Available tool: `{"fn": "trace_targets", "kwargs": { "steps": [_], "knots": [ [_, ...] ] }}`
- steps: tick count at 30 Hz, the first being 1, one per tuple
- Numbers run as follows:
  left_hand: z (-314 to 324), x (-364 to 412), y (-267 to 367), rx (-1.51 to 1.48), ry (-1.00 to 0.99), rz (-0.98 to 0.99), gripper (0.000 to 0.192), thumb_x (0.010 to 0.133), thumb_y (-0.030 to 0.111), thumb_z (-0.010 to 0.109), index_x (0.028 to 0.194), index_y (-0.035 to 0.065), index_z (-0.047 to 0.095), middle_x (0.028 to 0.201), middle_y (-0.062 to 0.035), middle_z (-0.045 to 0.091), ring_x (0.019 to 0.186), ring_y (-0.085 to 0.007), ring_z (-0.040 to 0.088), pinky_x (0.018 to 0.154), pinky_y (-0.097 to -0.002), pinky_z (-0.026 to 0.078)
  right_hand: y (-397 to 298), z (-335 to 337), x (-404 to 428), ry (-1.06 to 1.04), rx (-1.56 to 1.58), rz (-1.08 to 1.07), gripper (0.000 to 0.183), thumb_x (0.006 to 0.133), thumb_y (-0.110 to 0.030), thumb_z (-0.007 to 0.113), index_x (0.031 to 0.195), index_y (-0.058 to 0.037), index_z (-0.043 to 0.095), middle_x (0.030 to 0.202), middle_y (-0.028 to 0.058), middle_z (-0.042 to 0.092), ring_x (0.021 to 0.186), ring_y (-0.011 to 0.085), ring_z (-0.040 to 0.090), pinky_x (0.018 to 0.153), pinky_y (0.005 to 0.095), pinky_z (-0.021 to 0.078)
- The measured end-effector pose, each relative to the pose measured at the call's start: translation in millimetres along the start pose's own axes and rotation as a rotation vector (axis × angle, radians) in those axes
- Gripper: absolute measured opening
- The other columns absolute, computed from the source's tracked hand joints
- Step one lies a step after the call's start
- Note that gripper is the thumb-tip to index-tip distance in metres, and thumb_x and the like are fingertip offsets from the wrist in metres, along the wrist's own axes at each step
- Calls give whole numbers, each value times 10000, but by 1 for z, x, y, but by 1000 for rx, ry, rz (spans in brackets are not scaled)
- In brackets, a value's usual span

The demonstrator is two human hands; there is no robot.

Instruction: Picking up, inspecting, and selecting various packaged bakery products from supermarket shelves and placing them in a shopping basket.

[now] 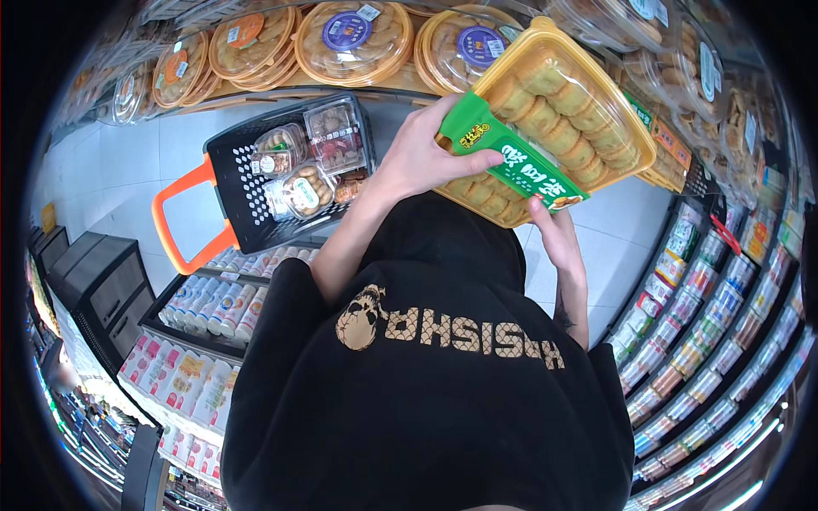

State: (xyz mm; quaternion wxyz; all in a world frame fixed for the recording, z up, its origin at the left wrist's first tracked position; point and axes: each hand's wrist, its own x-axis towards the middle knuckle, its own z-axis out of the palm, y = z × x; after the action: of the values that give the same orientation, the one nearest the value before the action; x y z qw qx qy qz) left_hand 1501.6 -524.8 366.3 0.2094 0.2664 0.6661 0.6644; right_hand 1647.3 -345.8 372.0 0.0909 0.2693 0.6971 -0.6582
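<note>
My left hand [425, 153] grips the left side of a clear plastic pastry box [562, 115] with a yellow rim. A green paper sleeve [505, 150] bearing writing wraps around the box, and my left thumb lies across it. At the box's lower right corner, my right hand [559, 236] supports the edge, its thumb on the sleeve and its other fingers mostly hidden. Rows of round golden pastries show through the lid. The box is tilted in front of my chest, near the shelf edge.
A black shopping basket [223, 185] with an orange handle [185, 217] holds several clear food packs [307, 191] on my left. Round pastry tubs [354, 45] line the display ahead. Shelves of packaged goods [696, 306] stand right, bottled drinks [211, 306] left.
</note>
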Motion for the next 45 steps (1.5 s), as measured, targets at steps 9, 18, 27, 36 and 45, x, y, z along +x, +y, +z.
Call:
{"fn": "trace_targets", "kwargs": {
  "steps": [9,18,27,36,45],
  "knots": [
    [-40,-20,0,-56,-64,157,484,615,144,681,1048,5,518,981,-141,573,904,-231,556,794,-309,424,-43,20,-8,147,-570,-566,283,717,-129,627,972,-14,581,961,128,552,910,245,548,805,313,427],
    [-39,-27,27,3,29,422,284,656,86,603,927,21,546,1143,-148,503,1112,-282,445,919,-351,354,-57,21,-5,423,-784,-1019,448,563,-124,739,968,-58,561,1030,102,489,1039,283,466,870,370,386],
    [-15,-15,-7,-7,-22,158,360,645,45,606,992,29,511,1047,-127,551,996,-245,523,826,-300,406,-6,-5,19,290,-471,-598,471,601,-130,727,1015,-45,518,1058,131,450,1011,260,456,860,320,381],
    [61,10,-108,-90,-260,-322,505,701,236,689,1085,-19,485,956,-114,591,865,-169,565,762,-292,441,76,-69,29,12,-113,37,472,701,-215,693,1066,14,500,971,88,571,881,133,523,784,263,417],
    [136,54,-104,-337,-33,-616,516,753,243,646,1137,-26,431,1063,-104,529,1000,-164,483,883,-286,361,82,-139,69,27,378,179,549,771,-245,617,1196,17,389,1106,115,508,1045,177,465,878,290,369]
  ]
}}
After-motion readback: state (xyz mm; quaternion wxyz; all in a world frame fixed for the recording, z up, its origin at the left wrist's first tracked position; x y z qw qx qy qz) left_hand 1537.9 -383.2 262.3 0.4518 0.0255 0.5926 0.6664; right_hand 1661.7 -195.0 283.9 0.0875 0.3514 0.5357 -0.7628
